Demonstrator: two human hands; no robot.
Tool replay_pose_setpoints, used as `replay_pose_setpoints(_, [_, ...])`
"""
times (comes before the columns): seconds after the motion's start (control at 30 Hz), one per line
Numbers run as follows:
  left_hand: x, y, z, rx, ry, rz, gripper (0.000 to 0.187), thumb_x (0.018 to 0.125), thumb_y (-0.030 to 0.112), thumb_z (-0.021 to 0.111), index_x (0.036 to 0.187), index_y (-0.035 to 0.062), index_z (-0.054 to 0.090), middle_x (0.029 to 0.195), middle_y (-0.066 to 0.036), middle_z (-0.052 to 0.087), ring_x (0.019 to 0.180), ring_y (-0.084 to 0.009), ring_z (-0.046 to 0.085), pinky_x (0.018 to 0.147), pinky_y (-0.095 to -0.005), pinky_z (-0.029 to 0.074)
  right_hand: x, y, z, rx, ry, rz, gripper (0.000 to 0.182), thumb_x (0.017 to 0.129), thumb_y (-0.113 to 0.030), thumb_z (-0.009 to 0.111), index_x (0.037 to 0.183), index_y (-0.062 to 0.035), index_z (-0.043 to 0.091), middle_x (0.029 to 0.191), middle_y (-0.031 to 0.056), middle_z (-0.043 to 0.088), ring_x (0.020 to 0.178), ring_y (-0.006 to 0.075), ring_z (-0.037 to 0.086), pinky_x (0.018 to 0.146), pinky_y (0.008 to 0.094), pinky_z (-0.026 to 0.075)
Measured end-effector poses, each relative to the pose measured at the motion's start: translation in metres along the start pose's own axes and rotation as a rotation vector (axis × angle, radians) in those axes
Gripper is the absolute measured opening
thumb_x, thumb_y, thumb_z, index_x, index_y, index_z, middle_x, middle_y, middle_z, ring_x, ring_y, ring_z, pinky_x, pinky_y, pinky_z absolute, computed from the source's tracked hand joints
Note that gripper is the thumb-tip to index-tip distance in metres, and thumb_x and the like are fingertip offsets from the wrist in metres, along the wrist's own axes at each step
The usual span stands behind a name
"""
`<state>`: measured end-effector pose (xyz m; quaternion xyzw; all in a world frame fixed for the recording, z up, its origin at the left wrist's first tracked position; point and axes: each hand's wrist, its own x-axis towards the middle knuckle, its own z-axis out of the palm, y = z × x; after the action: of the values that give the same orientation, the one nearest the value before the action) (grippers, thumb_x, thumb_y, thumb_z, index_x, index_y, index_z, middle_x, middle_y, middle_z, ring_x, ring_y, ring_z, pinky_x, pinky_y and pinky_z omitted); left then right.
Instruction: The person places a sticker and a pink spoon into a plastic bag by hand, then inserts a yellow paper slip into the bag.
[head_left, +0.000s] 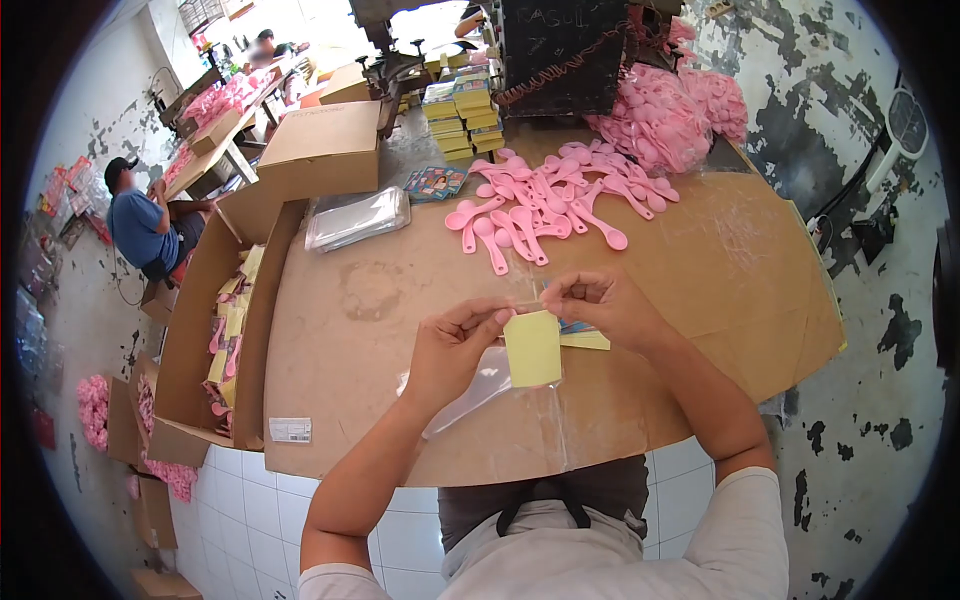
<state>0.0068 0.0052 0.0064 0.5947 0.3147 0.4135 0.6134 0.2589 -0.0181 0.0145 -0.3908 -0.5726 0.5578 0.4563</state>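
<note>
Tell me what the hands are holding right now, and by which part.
Both hands, left and right, pinch the top edge of a clear plastic bag with a yellow paper card inside it.

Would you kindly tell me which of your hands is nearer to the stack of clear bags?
Left. The left hand sits below and right of the stack of clear bags; the right hand lies farther right.

Both forearms reach forward; left hand (455, 345) and right hand (600, 305) meet close together, fingers pinched.
</note>
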Motion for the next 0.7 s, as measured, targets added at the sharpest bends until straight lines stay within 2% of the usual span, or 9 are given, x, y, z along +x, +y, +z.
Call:
replay_pose_setpoints(0.17, [0.000,-0.002,-0.003,0.086,-0.036,0.048,0.025,0.104,0.011,0.065,0.122,-0.0044,0.072,0.111,-0.012,0.076,0.098,-0.0162,0.073,0.088,-0.0330,0.062,0.001,0.003,-0.006,0.013,-0.025,-0.053,0.013,0.098,-0.004,0.069,0.109,0.0001,0.075,0.100,0.0023,0.072,0.092,0.0090,0.067,0.081,0.0261,0.053])
replay_pose_setpoints(0.27, [-0.001,0.000,-0.005,0.058,-0.051,0.059,0.026,0.105,0.014,0.063,0.121,-0.0047,0.073,0.111,-0.014,0.076,0.098,-0.0178,0.073,0.089,-0.0333,0.062,0.002,0.007,-0.012,-0.111,-0.040,-0.117,0.014,0.098,-0.004,0.069,0.108,0.0010,0.076,0.099,0.0029,0.071,0.091,0.0087,0.065,0.080,0.0260,0.053])
replay_pose_setpoints(0.37, [0.000,-0.003,-0.009,-0.184,-0.064,-0.007,0.028,0.107,0.016,0.060,0.121,-0.0041,0.073,0.112,-0.015,0.076,0.099,-0.0188,0.073,0.091,-0.0337,0.062,0.001,0.003,-0.014,-0.128,-0.064,-0.134,0.014,0.097,-0.003,0.070,0.109,0.0021,0.077,0.102,0.0040,0.070,0.092,0.0091,0.065,0.080,0.0267,0.052])
replay_pose_setpoints(0.47, [0.000,0.003,-0.006,-0.010,-0.051,-0.044,0.027,0.106,0.015,0.063,0.125,-0.0031,0.072,0.114,-0.013,0.075,0.100,-0.0176,0.073,0.090,-0.0326,0.061,-0.002,0.002,-0.005,-0.021,-0.032,-0.129,0.014,0.096,-0.002,0.070,0.108,0.0024,0.077,0.103,0.0039,0.070,0.092,0.0097,0.065,0.081,0.0274,0.053])
replay_pose_setpoints(0.57, [0.002,0.004,-0.007,0.079,-0.082,-0.076,0.027,0.105,0.012,0.063,0.127,-0.0005,0.072,0.113,-0.009,0.076,0.100,-0.0134,0.071,0.087,-0.0297,0.061,0.000,0.005,-0.006,-0.067,-0.050,-0.137,0.015,0.096,-0.001,0.070,0.110,0.0025,0.075,0.103,0.0041,0.070,0.093,0.0105,0.065,0.081,0.0279,0.053])
replay_pose_setpoints(0.7, [0.003,0.000,-0.008,0.055,-0.071,-0.069,0.029,0.105,0.012,0.064,0.131,0.0008,0.070,0.114,-0.009,0.076,0.102,-0.0124,0.070,0.089,-0.0287,0.060,-0.001,0.003,-0.006,-0.106,-0.097,-0.133,0.025,0.096,-0.002,0.072,0.120,0.0008,0.069,0.103,0.0041,0.069,0.092,0.0104,0.064,0.080,0.0282,0.052])
